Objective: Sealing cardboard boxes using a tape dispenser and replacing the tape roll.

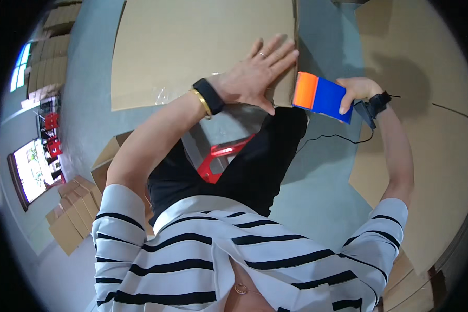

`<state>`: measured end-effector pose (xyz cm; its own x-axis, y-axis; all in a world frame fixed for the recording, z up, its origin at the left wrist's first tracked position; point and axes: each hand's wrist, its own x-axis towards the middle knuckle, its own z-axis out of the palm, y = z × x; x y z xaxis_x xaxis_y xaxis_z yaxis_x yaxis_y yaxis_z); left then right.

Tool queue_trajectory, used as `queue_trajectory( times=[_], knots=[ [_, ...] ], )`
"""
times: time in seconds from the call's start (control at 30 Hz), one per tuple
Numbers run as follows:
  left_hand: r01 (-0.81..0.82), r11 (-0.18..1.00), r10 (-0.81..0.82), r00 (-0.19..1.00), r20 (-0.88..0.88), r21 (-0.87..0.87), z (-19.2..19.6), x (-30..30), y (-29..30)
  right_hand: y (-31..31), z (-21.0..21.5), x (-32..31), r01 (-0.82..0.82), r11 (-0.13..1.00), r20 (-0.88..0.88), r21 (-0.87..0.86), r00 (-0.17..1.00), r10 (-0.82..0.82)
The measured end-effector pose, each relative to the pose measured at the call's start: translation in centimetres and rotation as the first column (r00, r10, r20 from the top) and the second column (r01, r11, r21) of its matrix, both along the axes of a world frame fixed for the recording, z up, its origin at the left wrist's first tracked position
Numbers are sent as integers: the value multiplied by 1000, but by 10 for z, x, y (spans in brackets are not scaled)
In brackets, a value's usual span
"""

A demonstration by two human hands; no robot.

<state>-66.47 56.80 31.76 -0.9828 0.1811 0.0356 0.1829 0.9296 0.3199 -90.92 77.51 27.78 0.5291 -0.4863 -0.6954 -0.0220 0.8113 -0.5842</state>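
A big flat cardboard sheet point(203, 47) lay on the grey floor point(322, 182) at twelve o'clock from the person. The left hand point(255, 73) rested flat on its near right corner, fingers spread and gripping nothing. Just beside that corner, at three o'clock from the left hand, the right hand point(356, 91) grasped a blue and orange tape dispenser point(320, 96) by its right end, its orange end pointing toward the sheet's edge. A red stool point(221, 156) stood below, at six o'clock.
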Motion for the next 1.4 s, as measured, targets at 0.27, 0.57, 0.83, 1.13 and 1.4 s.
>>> queue_trajectory(
  times=[0.27, 0.57, 0.83, 1.13, 1.4],
  knots=[
    [200, 915, -138, 971, 195, -350, 24, -42, 18, 21, -29, -3, 210, 900, -134, -381, 951, -278],
    [119, 978, -133, 988, -77, -169, 108, 38, 0, -7, 93, 48, 19, 983, 63, -184, 998, -8],
    [-87, 974, 95, 995, 30, -207, 144, 227, -76, -127, 191, 238, -309, 867, -320, -392, 929, 187],
    [-313, 933, 317, 948, 6, 175, 127, 340, -263, -327, 229, 368, -98, 901, -237, -422, 971, -5],
    [-146, 989, 144, 988, -61, -20, 114, 335, -292, -320, 214, 332, -92, 910, -47, -404, 996, 80]
  ],
)
